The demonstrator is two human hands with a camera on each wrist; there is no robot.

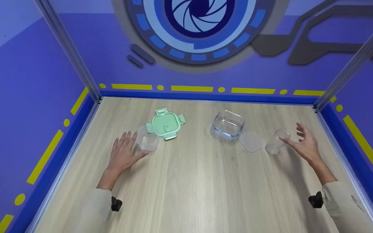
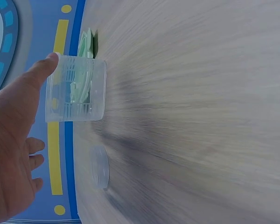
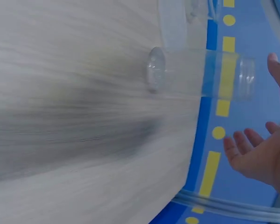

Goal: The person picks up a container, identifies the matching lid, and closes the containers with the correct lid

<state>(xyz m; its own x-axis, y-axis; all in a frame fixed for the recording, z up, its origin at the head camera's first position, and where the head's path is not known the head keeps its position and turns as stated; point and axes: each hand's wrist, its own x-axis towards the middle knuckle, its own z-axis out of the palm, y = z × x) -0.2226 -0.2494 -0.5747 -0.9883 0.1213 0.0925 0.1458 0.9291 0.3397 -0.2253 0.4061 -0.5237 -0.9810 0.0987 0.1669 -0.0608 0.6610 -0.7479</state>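
My left hand (image 1: 123, 153) is beside a translucent plastic tub (image 1: 149, 144), fingers spread and the thumb by its near side. In the left wrist view the thumb tip overlaps the top edge of the tub (image 2: 74, 112), which stands upright. My right hand (image 1: 307, 147) is raised to the right of a clear, empty-looking bottle (image 1: 274, 142), fingers loosely bent and apart from the thumb. The bottle (image 3: 186, 74) stands upright with its open mouth up; in the right wrist view a gap shows between it and the hand.
A green clip lid (image 1: 167, 123) lies behind the tub. A square glass container (image 1: 228, 127) stands back of centre, with a flat translucent lid (image 1: 251, 141) beside it. Low on the table is a round translucent lid (image 2: 100, 167), hidden in the head view. Blue walls enclose the table.
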